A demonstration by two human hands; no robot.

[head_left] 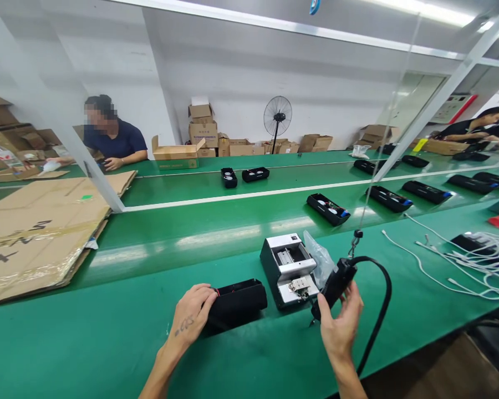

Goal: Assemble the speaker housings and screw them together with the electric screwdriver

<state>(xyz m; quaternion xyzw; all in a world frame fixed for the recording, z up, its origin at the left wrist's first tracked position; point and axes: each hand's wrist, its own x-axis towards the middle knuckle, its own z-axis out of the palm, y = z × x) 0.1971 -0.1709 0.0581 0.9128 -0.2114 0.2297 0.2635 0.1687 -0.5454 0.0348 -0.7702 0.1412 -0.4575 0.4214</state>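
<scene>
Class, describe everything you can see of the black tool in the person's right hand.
The black tool is slim, dark and plastic-looking, tilted with its tip down toward the green table. The right hand grasps its lower part. A thick black cable loops from its top, where a thin line with a hook suspends it.

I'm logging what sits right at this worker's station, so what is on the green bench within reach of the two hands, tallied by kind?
Black oblong units, under the left hand: 1
Black corded hand tools, held in the right hand: 1
Grey-and-white fixture boxes: 1
Clear plastic bags: 1
Total: 4
</scene>
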